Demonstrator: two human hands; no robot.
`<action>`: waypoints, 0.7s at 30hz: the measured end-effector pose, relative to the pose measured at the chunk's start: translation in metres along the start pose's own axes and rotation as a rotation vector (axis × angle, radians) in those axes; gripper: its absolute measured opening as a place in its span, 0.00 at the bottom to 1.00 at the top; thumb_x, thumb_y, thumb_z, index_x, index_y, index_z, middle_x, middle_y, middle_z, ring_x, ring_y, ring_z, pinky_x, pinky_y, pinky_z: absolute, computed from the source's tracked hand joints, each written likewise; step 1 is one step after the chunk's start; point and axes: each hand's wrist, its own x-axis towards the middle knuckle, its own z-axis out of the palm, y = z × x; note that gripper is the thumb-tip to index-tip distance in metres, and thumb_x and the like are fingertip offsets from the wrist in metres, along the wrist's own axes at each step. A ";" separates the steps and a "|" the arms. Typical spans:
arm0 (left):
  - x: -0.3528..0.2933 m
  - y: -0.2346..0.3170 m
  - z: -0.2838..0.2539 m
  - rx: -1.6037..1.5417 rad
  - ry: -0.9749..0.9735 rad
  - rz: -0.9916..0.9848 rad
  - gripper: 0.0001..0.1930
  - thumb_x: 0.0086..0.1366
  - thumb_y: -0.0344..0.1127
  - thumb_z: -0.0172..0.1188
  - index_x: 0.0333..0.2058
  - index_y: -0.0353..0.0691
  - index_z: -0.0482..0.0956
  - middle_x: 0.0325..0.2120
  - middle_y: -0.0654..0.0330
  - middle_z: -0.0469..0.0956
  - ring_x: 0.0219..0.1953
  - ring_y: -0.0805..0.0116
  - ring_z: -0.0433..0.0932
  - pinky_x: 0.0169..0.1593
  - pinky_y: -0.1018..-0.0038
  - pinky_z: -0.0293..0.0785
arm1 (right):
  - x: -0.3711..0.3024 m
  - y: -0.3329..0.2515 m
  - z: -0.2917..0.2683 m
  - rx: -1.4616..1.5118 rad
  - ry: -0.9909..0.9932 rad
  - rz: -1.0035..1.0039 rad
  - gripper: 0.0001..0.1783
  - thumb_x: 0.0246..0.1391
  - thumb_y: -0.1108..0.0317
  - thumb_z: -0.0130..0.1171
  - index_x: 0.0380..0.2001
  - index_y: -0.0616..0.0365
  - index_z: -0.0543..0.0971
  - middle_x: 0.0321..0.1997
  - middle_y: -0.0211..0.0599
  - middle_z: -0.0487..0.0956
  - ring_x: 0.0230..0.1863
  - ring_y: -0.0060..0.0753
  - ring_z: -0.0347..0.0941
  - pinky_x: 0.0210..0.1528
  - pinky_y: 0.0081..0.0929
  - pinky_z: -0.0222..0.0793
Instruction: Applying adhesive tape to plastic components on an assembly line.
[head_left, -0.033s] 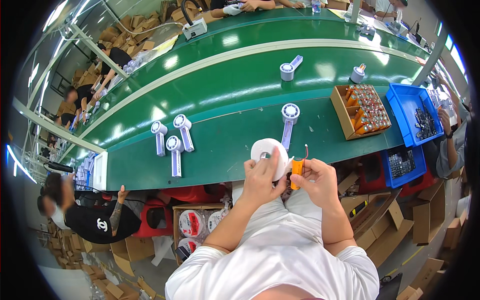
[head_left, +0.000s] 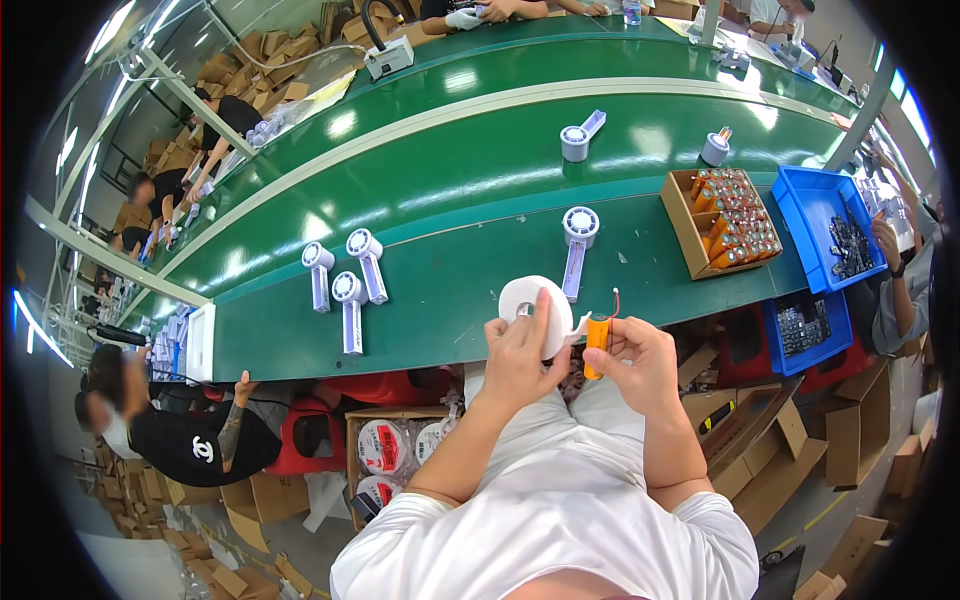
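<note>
My left hand [head_left: 520, 355] is closed around a roll of white tape [head_left: 512, 296], with its index finger lying across the side of the roll. In my right hand [head_left: 642, 362] an orange cylindrical battery [head_left: 597, 345] is pinched upright between thumb and fingers. A thin red wire [head_left: 616, 300] with a white tip rises from the battery. Between roll and battery a short loose end of white tape [head_left: 581, 325] sticks out, close to the battery's side. Just beyond the roll, a white handheld fan [head_left: 577, 240] lies on the green bench with its long handle toward me.
Several white fans [head_left: 349, 288] lie on the bench at left. A cardboard box [head_left: 690, 235] of orange batteries and a blue bin [head_left: 812, 215] of dark parts stand at right. Below it hangs another blue bin [head_left: 775, 345]. Co-workers sit at both sides; a carton [head_left: 400, 412] of tape rolls is left of my lap.
My right hand and the battery have shifted very slightly right, away from the roll. The roll has tilted a little, and more of the tape's loose end shows.
</note>
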 end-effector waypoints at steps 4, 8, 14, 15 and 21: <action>-0.004 -0.006 0.001 0.001 -0.016 -0.011 0.41 0.51 0.38 0.64 0.63 0.31 0.61 0.23 0.64 0.72 0.25 0.67 0.70 0.36 0.67 0.54 | 0.002 0.004 -0.006 0.158 0.064 -0.015 0.17 0.48 0.79 0.67 0.43 0.73 0.79 0.34 0.34 0.80 0.32 0.20 0.76 0.36 0.18 0.74; -0.009 0.012 -0.001 -0.070 -0.132 0.092 0.41 0.50 0.38 0.64 0.62 0.30 0.62 0.24 0.63 0.72 0.26 0.68 0.70 0.36 0.67 0.56 | 0.012 0.006 -0.014 0.307 0.212 -0.096 0.18 0.51 0.78 0.66 0.44 0.76 0.77 0.35 0.37 0.80 0.34 0.20 0.76 0.40 0.18 0.73; -0.012 0.030 0.003 -0.065 -0.178 0.185 0.41 0.45 0.40 0.67 0.59 0.28 0.66 0.26 0.62 0.69 0.28 0.67 0.70 0.36 0.67 0.58 | 0.023 0.029 -0.003 0.342 0.270 -0.081 0.22 0.52 0.68 0.69 0.45 0.71 0.74 0.40 0.36 0.79 0.36 0.20 0.75 0.41 0.15 0.71; -0.012 0.030 0.004 -0.033 -0.166 0.181 0.41 0.45 0.39 0.67 0.60 0.30 0.66 0.25 0.64 0.69 0.28 0.70 0.70 0.37 0.68 0.57 | 0.021 0.035 0.002 0.340 0.269 -0.080 0.22 0.52 0.68 0.69 0.45 0.71 0.74 0.40 0.36 0.79 0.36 0.20 0.75 0.41 0.15 0.71; -0.017 0.022 0.003 -0.010 -0.192 0.179 0.41 0.46 0.40 0.67 0.61 0.33 0.66 0.25 0.66 0.69 0.28 0.71 0.70 0.37 0.68 0.57 | 0.014 0.064 0.006 0.411 0.348 -0.120 0.22 0.54 0.65 0.67 0.44 0.63 0.69 0.41 0.34 0.75 0.43 0.23 0.73 0.48 0.23 0.69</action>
